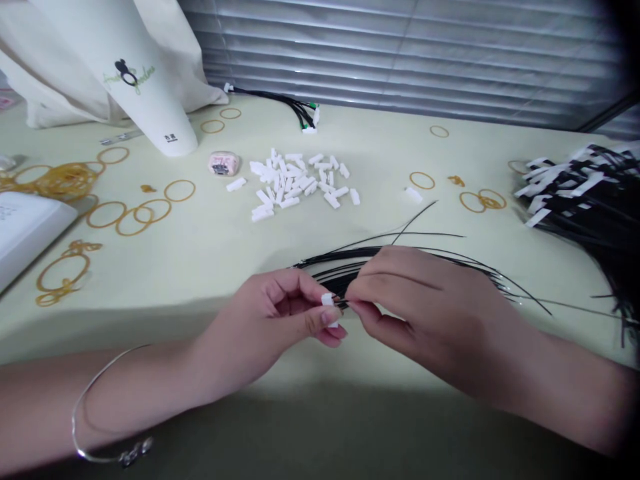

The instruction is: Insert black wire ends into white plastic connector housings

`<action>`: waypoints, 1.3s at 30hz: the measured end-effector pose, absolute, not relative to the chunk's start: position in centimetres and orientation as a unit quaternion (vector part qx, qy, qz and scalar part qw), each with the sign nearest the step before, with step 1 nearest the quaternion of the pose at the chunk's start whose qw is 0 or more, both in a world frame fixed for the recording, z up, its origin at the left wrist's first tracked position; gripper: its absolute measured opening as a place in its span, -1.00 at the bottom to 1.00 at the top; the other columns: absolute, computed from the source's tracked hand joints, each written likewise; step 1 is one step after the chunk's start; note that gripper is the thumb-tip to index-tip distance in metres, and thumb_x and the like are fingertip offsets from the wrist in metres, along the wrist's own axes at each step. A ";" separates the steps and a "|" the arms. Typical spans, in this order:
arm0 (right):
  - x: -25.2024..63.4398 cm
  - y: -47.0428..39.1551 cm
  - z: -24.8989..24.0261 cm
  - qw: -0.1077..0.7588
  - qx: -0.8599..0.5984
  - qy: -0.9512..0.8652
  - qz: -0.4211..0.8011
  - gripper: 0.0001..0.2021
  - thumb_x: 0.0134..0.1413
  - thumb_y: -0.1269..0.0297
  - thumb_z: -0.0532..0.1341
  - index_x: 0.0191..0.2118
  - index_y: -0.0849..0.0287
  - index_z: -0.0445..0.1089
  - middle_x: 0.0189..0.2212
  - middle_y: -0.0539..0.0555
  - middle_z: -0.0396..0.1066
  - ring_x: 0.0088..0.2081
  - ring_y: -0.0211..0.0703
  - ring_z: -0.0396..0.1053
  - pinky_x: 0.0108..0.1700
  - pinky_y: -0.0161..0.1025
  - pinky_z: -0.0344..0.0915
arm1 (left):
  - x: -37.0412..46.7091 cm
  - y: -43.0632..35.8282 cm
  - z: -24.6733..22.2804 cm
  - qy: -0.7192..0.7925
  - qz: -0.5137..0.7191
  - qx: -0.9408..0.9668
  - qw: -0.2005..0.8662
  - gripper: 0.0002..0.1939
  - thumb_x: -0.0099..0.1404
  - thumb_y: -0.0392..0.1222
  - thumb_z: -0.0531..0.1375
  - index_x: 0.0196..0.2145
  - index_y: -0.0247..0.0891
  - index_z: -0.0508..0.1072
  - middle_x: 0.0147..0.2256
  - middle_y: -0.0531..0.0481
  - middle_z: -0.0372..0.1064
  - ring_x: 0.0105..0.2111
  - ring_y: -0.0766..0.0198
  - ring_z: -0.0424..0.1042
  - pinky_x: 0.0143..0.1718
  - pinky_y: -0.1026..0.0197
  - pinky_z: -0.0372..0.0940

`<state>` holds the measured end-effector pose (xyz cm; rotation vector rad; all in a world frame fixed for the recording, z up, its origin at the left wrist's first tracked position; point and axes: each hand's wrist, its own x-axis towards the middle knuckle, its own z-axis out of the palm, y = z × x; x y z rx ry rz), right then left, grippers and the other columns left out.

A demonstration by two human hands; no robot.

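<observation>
Between thumb and fingers, my left hand (pixel 280 317) pinches a small white connector housing (pixel 329 301). My right hand (pixel 415 300) is closed on a thin black wire (pixel 342 303) close to the housing's right side; whether its tip sits inside the housing I cannot tell. Beneath and behind both hands lies a bundle of loose black wires (pixel 330 270), partly covered by the right hand. Farther back on the table is a pile of white connector housings (pixel 293 179), with one single housing (pixel 414 194) apart to the right.
Finished-looking black cables with white connectors (pixel 575 193) are heaped at the right. A smaller cable bunch (pixel 280 98) lies by the blinds (pixel 350 53). Rubber bands (pixel 145 217), a white tumbler (pixel 150 87), a cloth bag (pixel 55 100), a pink block (pixel 224 163) and a white box (pixel 30 227) occupy the left.
</observation>
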<state>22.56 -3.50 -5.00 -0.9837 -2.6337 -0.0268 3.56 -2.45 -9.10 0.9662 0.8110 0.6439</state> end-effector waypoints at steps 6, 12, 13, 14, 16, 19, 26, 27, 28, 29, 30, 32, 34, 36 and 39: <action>21.8 -4.1 -5.3 0.173 -0.327 -0.929 -0.004 -0.78 0.03 0.60 0.07 -0.51 0.25 0.37 -0.53 0.02 0.30 -0.43 -0.26 0.16 -0.31 -0.31 0.15 | 3.5 -2.6 -9.1 0.370 0.284 0.455 0.759 -0.90 0.10 -0.31 0.28 -0.44 -0.33 0.39 -0.54 0.08 0.45 -0.48 0.42 0.45 -0.37 0.41 0.37; 25.4 -1.3 -1.8 0.130 -0.434 -0.878 0.154 -0.90 0.08 0.28 0.16 -0.38 0.14 0.40 -0.43 -0.03 0.41 -0.39 -0.31 0.32 -0.35 -0.36 0.24 | 3.5 -3.0 -9.0 0.364 0.264 0.510 0.733 -0.90 0.12 -0.26 0.26 -0.45 -0.31 0.40 -0.51 0.05 0.44 -0.46 0.41 0.43 -0.39 0.41 0.34; 26.6 -0.3 -1.4 0.128 -0.487 -0.856 0.116 -0.89 0.08 0.24 0.16 -0.36 0.12 0.40 -0.42 -0.01 0.41 -0.40 -0.29 0.32 -0.35 -0.33 0.23 | 3.4 -3.2 -9.0 0.367 0.260 0.526 0.722 -0.90 0.12 -0.24 0.26 -0.45 -0.31 0.40 -0.49 0.04 0.44 -0.45 0.41 0.42 -0.39 0.41 0.33; 27.9 0.7 -1.3 0.107 -0.529 -0.838 0.082 -0.86 0.09 0.23 0.13 -0.30 0.12 0.39 -0.37 0.03 0.42 -0.39 -0.27 0.32 -0.36 -0.31 0.23 | 3.4 -3.2 -9.0 0.370 0.256 0.541 0.711 -0.89 0.12 -0.22 0.26 -0.44 -0.31 0.41 -0.48 0.03 0.44 -0.44 0.40 0.42 -0.39 0.41 0.32; 30.0 2.4 -1.7 0.115 -0.584 -0.803 0.020 -0.80 0.03 0.16 0.14 -0.33 0.17 0.40 -0.47 0.06 0.39 -0.46 -0.24 0.30 -0.42 -0.27 0.20 | 3.3 -3.4 -9.1 0.372 0.247 0.564 0.695 -0.87 0.12 -0.20 0.26 -0.42 -0.31 0.41 -0.46 0.00 0.44 -0.42 0.38 0.42 -0.39 0.41 0.32; 30.9 3.7 -3.5 0.111 -0.554 -0.824 0.041 -0.73 0.07 0.11 0.09 -0.29 0.19 0.41 -0.45 0.06 0.37 -0.40 -0.20 0.31 -0.36 -0.23 0.20 | 3.2 -3.5 -9.3 0.370 0.244 0.598 0.668 -0.87 0.12 -0.19 0.25 -0.40 -0.30 0.41 -0.44 -0.02 0.44 -0.42 0.37 0.42 -0.41 0.40 0.31; 24.8 2.8 -6.7 0.140 -0.433 -0.883 0.113 -0.85 0.10 0.29 0.15 -0.23 0.19 0.39 -0.25 0.10 0.34 -0.21 -0.22 0.28 -0.16 -0.25 0.22 | 2.9 -3.7 -9.4 0.267 0.264 0.743 0.554 -0.94 0.17 -0.26 0.22 -0.36 -0.27 0.46 -0.38 -0.03 0.45 -0.35 0.34 0.44 -0.29 0.36 0.35; 24.3 2.8 -6.9 0.132 -0.427 -0.887 0.119 -0.88 0.10 0.31 0.15 -0.26 0.20 0.39 -0.27 0.09 0.33 -0.22 -0.21 0.27 -0.17 -0.26 0.21 | 2.9 -3.7 -9.4 0.270 0.264 0.741 0.556 -0.94 0.16 -0.26 0.22 -0.36 -0.27 0.46 -0.38 -0.01 0.44 -0.36 0.35 0.44 -0.31 0.38 0.34; 23.9 2.8 -7.1 0.125 -0.428 -0.886 0.124 -0.91 0.09 0.33 0.15 -0.31 0.20 0.38 -0.30 0.08 0.33 -0.23 -0.21 0.25 -0.18 -0.27 0.20 | 2.9 -3.7 -9.4 0.277 0.260 0.733 0.564 -0.95 0.16 -0.26 0.22 -0.36 -0.27 0.46 -0.38 0.00 0.44 -0.37 0.38 0.43 -0.33 0.41 0.33; 23.7 2.8 -7.2 0.118 -0.433 -0.884 0.129 -0.92 0.09 0.34 0.14 -0.35 0.21 0.36 -0.32 0.07 0.32 -0.24 -0.21 0.24 -0.19 -0.28 0.19 | 3.0 -3.7 -9.4 0.289 0.256 0.721 0.575 -0.95 0.16 -0.26 0.23 -0.37 -0.26 0.46 -0.37 0.01 0.43 -0.38 0.40 0.43 -0.35 0.43 0.33; 23.7 2.9 -7.2 0.117 -0.439 -0.881 0.134 -0.92 0.10 0.36 0.13 -0.37 0.22 0.33 -0.34 0.06 0.32 -0.25 -0.22 0.24 -0.21 -0.29 0.18 | 3.0 -3.6 -9.3 0.304 0.248 0.704 0.592 -0.94 0.15 -0.26 0.23 -0.37 -0.26 0.46 -0.38 0.02 0.42 -0.40 0.41 0.42 -0.37 0.44 0.32; 23.9 2.8 -7.1 0.128 -0.459 -0.867 0.146 -0.93 0.11 0.38 0.11 -0.37 0.22 0.30 -0.34 0.05 0.32 -0.27 -0.24 0.25 -0.23 -0.31 0.18 | 3.1 -3.5 -9.3 0.336 0.234 0.656 0.634 -0.92 0.14 -0.22 0.24 -0.38 -0.26 0.45 -0.40 0.02 0.41 -0.42 0.41 0.41 -0.40 0.43 0.31; 24.2 2.3 -6.7 0.143 -0.491 -0.846 0.153 -0.91 0.14 0.36 0.07 -0.34 0.21 0.29 -0.33 0.04 0.34 -0.29 -0.25 0.27 -0.27 -0.31 0.19 | 3.3 -3.3 -9.3 0.358 0.230 0.587 0.689 -0.87 0.12 -0.19 0.26 -0.39 -0.28 0.43 -0.43 0.02 0.42 -0.43 0.38 0.42 -0.39 0.39 0.33; 24.3 1.4 -5.8 0.163 -0.521 -0.824 0.150 -0.90 0.16 0.33 0.05 -0.30 0.19 0.28 -0.36 0.03 0.36 -0.35 -0.26 0.28 -0.34 -0.31 0.18 | 3.4 -3.1 -9.3 0.359 0.244 0.514 0.740 -0.86 0.11 -0.21 0.27 -0.40 -0.29 0.39 -0.47 0.04 0.42 -0.44 0.38 0.43 -0.36 0.37 0.36; 24.3 -0.8 -3.8 0.208 -0.525 -0.814 0.138 -0.94 0.14 0.32 0.07 -0.28 0.16 0.25 -0.49 -0.04 0.31 -0.50 -0.32 0.21 -0.49 -0.36 0.12 | 3.6 -2.7 -9.3 0.345 0.277 0.445 0.779 -0.88 0.12 -0.27 0.26 -0.40 -0.32 0.37 -0.48 0.06 0.42 -0.44 0.40 0.45 -0.33 0.35 0.39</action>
